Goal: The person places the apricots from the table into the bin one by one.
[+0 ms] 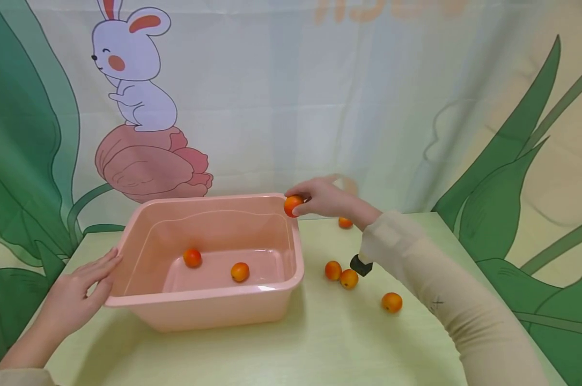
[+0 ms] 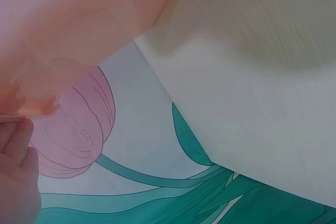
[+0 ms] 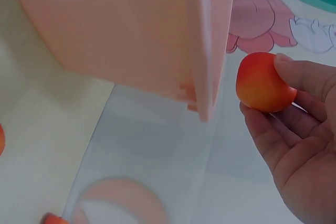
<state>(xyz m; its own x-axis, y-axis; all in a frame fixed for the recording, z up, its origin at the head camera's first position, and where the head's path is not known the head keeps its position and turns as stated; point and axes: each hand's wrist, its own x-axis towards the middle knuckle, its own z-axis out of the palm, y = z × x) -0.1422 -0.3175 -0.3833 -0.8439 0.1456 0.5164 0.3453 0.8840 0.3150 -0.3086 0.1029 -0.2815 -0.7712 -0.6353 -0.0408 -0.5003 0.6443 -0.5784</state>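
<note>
My right hand (image 1: 322, 195) pinches a round orange-red fruit (image 1: 293, 206) between thumb and fingers, at the far right corner of a pink plastic basin (image 1: 213, 313). In the right wrist view, the gripped fruit (image 3: 265, 82) is beside the basin rim (image 3: 202, 51), apart from it. My left hand (image 1: 80, 289) rests against the basin's left rim, its fingers fairly straight. Fingertips (image 2: 23, 129) of that hand meet the rim's edge in the left wrist view. Two similar fruits, one redder (image 1: 192, 258) and one more orange (image 1: 240, 272), lie on the basin floor.
Right of the basin, several loose fruits lie on the pale green table (image 1: 319, 343): two side by side (image 1: 333, 271), one nearer (image 1: 392, 303), one farther back (image 1: 345, 222) partly behind my arm. A black block (image 1: 361, 265) is at my right sleeve. A printed cloth (image 1: 271, 107) hangs behind.
</note>
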